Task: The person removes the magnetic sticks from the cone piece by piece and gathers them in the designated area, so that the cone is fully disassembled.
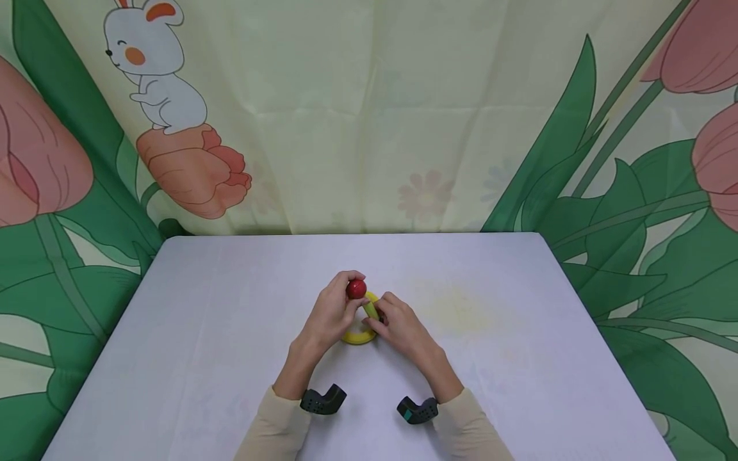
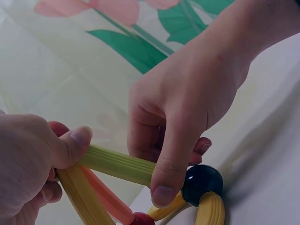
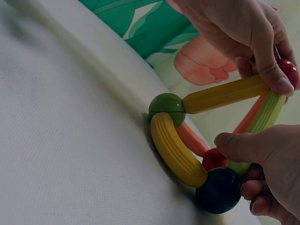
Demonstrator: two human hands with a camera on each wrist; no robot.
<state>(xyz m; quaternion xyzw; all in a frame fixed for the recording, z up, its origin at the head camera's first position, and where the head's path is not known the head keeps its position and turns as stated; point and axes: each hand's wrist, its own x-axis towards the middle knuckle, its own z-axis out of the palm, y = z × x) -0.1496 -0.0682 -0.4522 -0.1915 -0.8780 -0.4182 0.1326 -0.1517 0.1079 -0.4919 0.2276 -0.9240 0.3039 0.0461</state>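
Observation:
A toy frame of coloured rods and balls stands on the table between both hands. My left hand (image 1: pixel 330 315) holds the red ball (image 1: pixel 356 289) at its top, where a straight yellow rod (image 3: pixel 225 95) and a light green rod (image 2: pixel 119 165) meet. Lower down, my right hand (image 1: pixel 408 330) pinches the light green rod close to a dark blue ball (image 3: pixel 218 191). A curved yellow rod (image 3: pixel 177 151) joins that ball to a green ball (image 3: pixel 166 107). Behind them show an orange rod (image 3: pixel 191 139) and a second red ball (image 3: pixel 214 159), partly hidden.
The white-covered table (image 1: pixel 190 346) reaches well beyond the hands on all sides. A printed cloth backdrop (image 1: pixel 323 115) with tulips and a rabbit hangs behind it. Each wrist wears a black camera (image 1: pixel 324 400).

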